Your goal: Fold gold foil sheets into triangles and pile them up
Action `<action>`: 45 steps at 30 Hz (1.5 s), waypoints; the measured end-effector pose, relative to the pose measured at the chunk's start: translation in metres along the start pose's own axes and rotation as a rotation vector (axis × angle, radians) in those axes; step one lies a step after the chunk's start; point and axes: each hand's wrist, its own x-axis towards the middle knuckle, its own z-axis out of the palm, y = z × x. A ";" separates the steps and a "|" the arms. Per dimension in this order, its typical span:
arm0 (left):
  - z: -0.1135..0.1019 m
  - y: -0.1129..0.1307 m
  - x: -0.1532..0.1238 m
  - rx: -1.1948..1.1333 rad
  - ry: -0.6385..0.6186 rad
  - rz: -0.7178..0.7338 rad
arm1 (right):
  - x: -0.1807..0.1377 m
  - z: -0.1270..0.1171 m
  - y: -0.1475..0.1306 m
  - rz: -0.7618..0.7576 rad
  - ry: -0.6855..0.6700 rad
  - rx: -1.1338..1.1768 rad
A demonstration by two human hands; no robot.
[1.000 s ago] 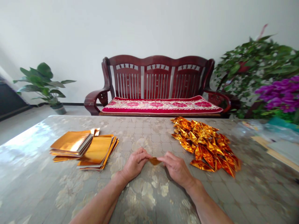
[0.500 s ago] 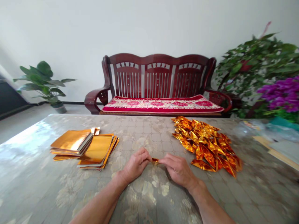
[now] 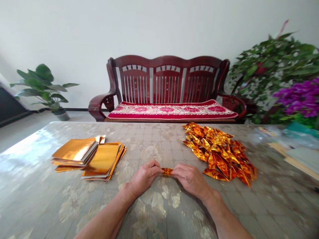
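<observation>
Lower centre of frame: left hand (image 3: 146,175) and right hand (image 3: 189,176) pinch opposite ends of a small gold foil piece (image 3: 166,171) over the desk (image 3: 144,134). Uneven pulling, I judge, could tear it.

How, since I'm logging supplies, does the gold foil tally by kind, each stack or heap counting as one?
Stacks of flat, rectangular gold-foil sheets: 2
Heap of pointed, folded gold-foil pieces: 1
Small gold-foil piece, held: 1
Total: 4
</observation>
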 end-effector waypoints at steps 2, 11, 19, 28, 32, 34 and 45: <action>0.001 -0.001 -0.001 -0.002 0.015 0.004 | 0.000 0.002 0.000 -0.007 0.018 0.025; 0.004 -0.005 0.000 0.018 0.027 0.023 | 0.000 0.004 -0.001 0.016 0.041 0.050; 0.003 0.001 0.001 0.038 0.007 -0.015 | 0.001 0.005 -0.004 0.018 0.043 0.059; 0.004 0.004 0.001 0.026 -0.012 -0.029 | -0.001 0.013 -0.003 0.079 0.088 0.016; 0.003 0.005 0.001 0.027 -0.026 -0.028 | -0.001 0.017 -0.001 0.074 0.122 0.063; 0.003 0.005 0.001 0.032 -0.025 -0.032 | -0.001 0.017 -0.002 0.072 0.120 0.069; 0.010 0.006 0.004 0.064 0.039 -0.070 | 0.001 0.016 -0.004 0.034 0.089 0.061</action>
